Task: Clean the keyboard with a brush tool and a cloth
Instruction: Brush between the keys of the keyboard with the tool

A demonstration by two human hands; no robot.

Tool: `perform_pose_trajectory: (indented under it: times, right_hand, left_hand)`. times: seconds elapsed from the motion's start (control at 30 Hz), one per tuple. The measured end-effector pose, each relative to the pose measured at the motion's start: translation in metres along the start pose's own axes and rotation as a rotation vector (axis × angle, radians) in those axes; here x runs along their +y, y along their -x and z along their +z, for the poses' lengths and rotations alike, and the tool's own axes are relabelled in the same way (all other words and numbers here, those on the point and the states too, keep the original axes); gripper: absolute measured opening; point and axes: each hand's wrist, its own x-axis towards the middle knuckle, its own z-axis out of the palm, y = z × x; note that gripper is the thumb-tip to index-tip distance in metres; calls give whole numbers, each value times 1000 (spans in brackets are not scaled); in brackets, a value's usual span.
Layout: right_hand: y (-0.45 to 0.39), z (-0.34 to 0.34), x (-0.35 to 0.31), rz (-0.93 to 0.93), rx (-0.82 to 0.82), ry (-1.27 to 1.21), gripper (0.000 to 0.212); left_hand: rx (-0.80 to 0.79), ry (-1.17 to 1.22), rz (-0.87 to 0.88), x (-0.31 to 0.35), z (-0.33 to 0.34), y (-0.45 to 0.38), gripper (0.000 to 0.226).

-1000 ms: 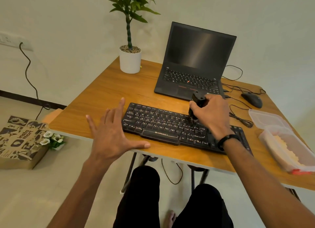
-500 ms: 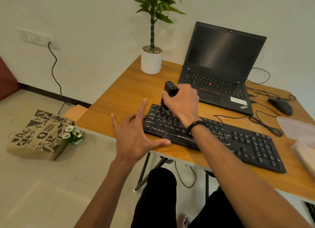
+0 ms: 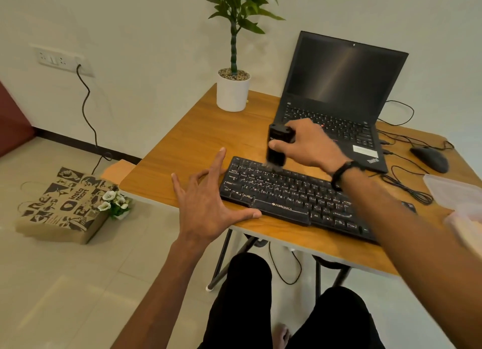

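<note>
Nearest: the person's knees in dark trousers and one bare foot on the tiled floor, under the tabletop edge.

Left hand: fingers spread and straight, holding nothing; thumb lying along the tabletop's front edge, just beside the keyboard's near left corner.

Keyboard: black, full-size, set at a slant near the front of the wooden tabletop, its right end hidden behind the right forearm.

Right hand: reaches across over the keyboard, dark band at the wrist; fingers curled round the brush tool, a short black cylinder held upright. Its lower, bristled end is blurred and meets the top key row at the keyboard's far left corner.

Right edge: clear plastic container, partly cut off; contents cannot be told.

Behind the keyboard: black laptop, open, screen dark; black mouse to its right, with loose black cables between the two.

Far left corner of the tabletop: plant in a white pot.

Floor, left: printed brown paper bag with small white flowers against it. A black cord runs up the wall to a socket plate.
</note>
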Motion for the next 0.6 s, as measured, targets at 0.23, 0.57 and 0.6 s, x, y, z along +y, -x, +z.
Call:
perform_pose_trajectory:
  times: [0.23,0.57,0.6]
  right_hand:
    - [21,-52,59,153,-160,238,34]
    - [30,-49,52,157,-130,443,41]
    - [27,-43,45,135,-139,410,39]
  left_hand:
    - [15,-11,8,-1,1,-1,146]
    - [24,-9,2,-1,1,0,146]
    - [23,-7,1,-1,1,0,145]
